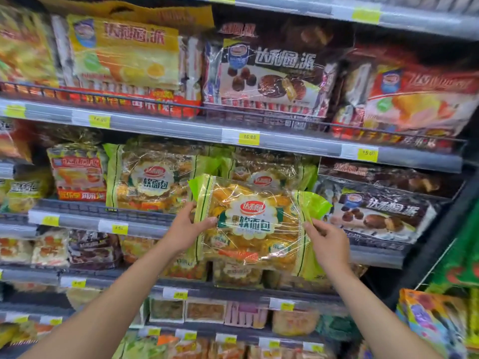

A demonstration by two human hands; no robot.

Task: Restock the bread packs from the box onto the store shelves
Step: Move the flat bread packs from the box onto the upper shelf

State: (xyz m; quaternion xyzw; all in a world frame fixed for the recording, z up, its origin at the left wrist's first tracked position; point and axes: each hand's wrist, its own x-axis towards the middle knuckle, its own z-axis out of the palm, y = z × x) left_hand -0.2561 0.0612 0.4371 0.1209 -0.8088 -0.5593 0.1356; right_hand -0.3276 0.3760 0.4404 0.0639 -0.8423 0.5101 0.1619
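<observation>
A clear bread pack [255,226] with green ends and a white scalloped label is held up in front of the middle shelf [98,220]. My left hand [188,228] grips its left edge, thumb on the front. My right hand [328,240] pinches its right edge. Two matching green bread packs [153,177] stand on that shelf just behind, the right one partly hidden by the held pack. The box is out of view.
The upper shelf [181,130] carries yellow, dark brown and red pie bags. A dark chocolate pie bag [375,211] stands right of the held pack. Lower shelves hold several small snack packs. A colourful bag display [438,320] stands at the lower right.
</observation>
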